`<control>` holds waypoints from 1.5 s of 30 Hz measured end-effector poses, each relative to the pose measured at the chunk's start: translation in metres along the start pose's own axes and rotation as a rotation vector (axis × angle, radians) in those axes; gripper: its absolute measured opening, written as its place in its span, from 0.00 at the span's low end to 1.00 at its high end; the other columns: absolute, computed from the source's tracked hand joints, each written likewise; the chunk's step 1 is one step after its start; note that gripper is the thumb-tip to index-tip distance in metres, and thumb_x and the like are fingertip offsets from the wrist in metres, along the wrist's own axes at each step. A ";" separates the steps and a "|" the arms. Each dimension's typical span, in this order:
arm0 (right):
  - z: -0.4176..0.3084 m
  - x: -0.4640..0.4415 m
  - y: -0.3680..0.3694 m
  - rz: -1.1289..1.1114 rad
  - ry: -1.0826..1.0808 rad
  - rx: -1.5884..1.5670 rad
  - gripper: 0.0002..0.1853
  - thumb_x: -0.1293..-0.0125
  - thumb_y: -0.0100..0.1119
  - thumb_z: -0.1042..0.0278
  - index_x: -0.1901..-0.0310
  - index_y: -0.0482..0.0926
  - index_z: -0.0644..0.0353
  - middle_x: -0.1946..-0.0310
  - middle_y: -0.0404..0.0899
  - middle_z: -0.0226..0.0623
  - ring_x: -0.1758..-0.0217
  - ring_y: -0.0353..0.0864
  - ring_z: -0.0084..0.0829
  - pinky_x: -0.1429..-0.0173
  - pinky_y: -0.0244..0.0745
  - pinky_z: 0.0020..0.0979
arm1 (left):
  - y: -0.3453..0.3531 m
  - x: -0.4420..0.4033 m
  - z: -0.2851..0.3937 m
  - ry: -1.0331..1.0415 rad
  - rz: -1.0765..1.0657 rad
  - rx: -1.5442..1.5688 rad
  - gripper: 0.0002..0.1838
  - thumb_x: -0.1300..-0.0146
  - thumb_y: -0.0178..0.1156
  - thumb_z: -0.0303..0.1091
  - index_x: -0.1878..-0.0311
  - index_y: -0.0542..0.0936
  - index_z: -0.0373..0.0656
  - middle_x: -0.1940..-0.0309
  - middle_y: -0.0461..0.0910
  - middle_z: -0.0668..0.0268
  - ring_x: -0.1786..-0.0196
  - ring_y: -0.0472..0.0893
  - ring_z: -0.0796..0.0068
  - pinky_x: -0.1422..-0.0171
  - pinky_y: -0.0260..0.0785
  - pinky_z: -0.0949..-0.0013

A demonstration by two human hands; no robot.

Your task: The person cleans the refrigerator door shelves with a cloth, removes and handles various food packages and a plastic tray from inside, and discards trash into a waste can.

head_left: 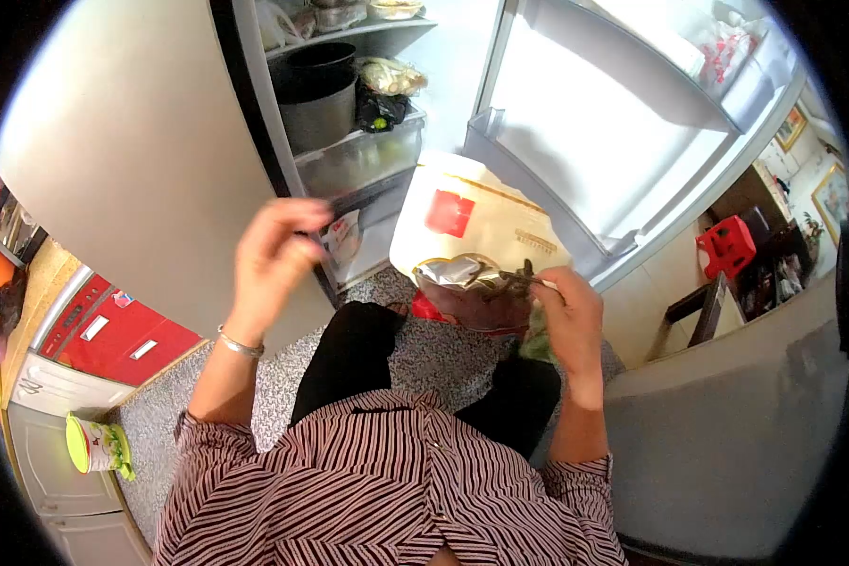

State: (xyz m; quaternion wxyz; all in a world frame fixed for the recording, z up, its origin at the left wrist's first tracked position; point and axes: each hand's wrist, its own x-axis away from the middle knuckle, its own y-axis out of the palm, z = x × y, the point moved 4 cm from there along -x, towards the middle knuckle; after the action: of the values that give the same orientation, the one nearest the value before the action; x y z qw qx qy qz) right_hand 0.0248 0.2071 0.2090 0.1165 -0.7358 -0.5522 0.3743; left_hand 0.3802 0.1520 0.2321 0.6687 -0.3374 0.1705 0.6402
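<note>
My right hand pinches the corner of a cream-coloured package with a red square on it and a clear window at its lower part. Dark, thin pieces show by the window, close to my fingertips. My left hand, with a bracelet at the wrist, is raised to the left of the package and does not touch it. Its fingers are smeared by motion, and whether they hold anything is unclear. Behind the package stands an open refrigerator.
Inside the refrigerator are a dark pot, wrapped food and a clear drawer. Its open door has shelves. A green and white bucket stands at the lower left. At the right is a red stool.
</note>
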 end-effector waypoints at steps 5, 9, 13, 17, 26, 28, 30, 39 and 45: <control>-0.028 0.007 0.005 -0.041 -0.232 -0.019 0.06 0.42 0.66 0.77 0.63 0.81 0.62 0.71 0.79 0.39 0.67 0.78 0.38 0.62 0.71 0.33 | 0.084 -0.004 0.029 0.282 -0.753 -0.603 0.61 0.61 0.74 0.65 0.23 0.60 0.50 0.26 0.63 0.52 0.21 0.55 0.48 0.18 0.39 0.44; -0.034 0.019 -0.009 -0.108 -0.168 -0.110 0.07 0.44 0.68 0.78 0.63 0.81 0.63 0.72 0.79 0.38 0.67 0.78 0.36 0.62 0.72 0.33 | 0.086 -0.001 0.003 -0.054 -1.066 -0.223 0.34 0.44 0.71 0.52 0.39 0.75 0.43 0.52 0.80 0.50 0.49 0.78 0.59 0.43 0.68 0.55; -0.038 0.019 -0.019 -0.155 -0.190 -0.045 0.18 0.46 0.72 0.73 0.52 0.80 0.60 0.58 0.80 0.39 0.55 0.80 0.38 0.52 0.74 0.33 | 0.088 0.008 -0.003 -0.079 -1.111 -0.019 0.16 0.32 0.65 0.44 0.60 0.81 0.37 0.79 0.76 0.59 0.78 0.74 0.67 0.70 0.66 0.63; -0.011 0.019 -0.011 -0.399 -0.061 -0.223 0.37 0.52 0.78 0.66 0.38 0.73 0.56 0.45 0.77 0.38 0.44 0.77 0.35 0.41 0.73 0.33 | 0.089 0.006 0.005 -0.121 -1.139 -0.088 0.17 0.31 0.62 0.43 0.66 0.76 0.37 0.78 0.73 0.53 0.74 0.75 0.56 0.67 0.66 0.58; 0.017 0.045 0.009 -0.708 0.248 -0.744 0.19 0.38 0.71 0.66 0.47 0.79 0.63 0.60 0.80 0.32 0.57 0.79 0.23 0.53 0.75 0.30 | 0.099 -0.004 0.010 0.045 -1.284 -0.195 0.14 0.31 0.62 0.44 0.58 0.82 0.43 0.74 0.79 0.57 0.70 0.79 0.56 0.64 0.69 0.59; 0.028 0.042 0.003 -0.637 0.253 -0.556 0.16 0.36 0.68 0.64 0.52 0.80 0.63 0.66 0.80 0.32 0.62 0.77 0.23 0.56 0.74 0.30 | 0.102 -0.020 0.019 -0.024 -1.264 -0.195 0.18 0.33 0.64 0.48 0.51 0.82 0.44 0.74 0.79 0.58 0.70 0.81 0.59 0.65 0.70 0.61; 0.027 0.032 -0.009 -0.389 0.197 -0.378 0.14 0.33 0.63 0.59 0.61 0.81 0.65 0.79 0.75 0.35 0.72 0.72 0.24 0.63 0.71 0.29 | 0.110 -0.046 0.019 -0.008 -1.241 -0.308 0.22 0.37 0.67 0.51 0.50 0.80 0.44 0.73 0.79 0.56 0.70 0.81 0.57 0.64 0.71 0.60; -0.016 -0.068 -0.136 0.394 -0.030 0.109 0.09 0.33 0.65 0.65 0.63 0.81 0.63 0.72 0.78 0.41 0.73 0.75 0.31 0.66 0.70 0.35 | 0.202 -0.228 0.071 0.629 -0.692 -0.464 0.10 0.34 0.62 0.36 0.54 0.77 0.43 0.66 0.81 0.52 0.61 0.82 0.50 0.57 0.71 0.55; 0.051 -0.112 -0.139 0.472 0.037 0.299 0.19 0.32 0.64 0.51 0.60 0.82 0.64 0.78 0.80 0.48 0.71 0.81 0.46 0.63 0.74 0.42 | 0.310 -0.284 0.008 0.568 -0.791 -0.489 0.12 0.36 0.63 0.43 0.63 0.80 0.43 0.67 0.83 0.56 0.57 0.83 0.56 0.54 0.73 0.57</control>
State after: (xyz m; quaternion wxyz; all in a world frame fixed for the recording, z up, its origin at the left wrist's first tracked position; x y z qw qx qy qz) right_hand -0.1225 0.1445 0.3023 0.1436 -0.8255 -0.3018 0.4548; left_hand 0.0429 -0.0680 0.3526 0.6882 -0.6811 0.0508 0.2446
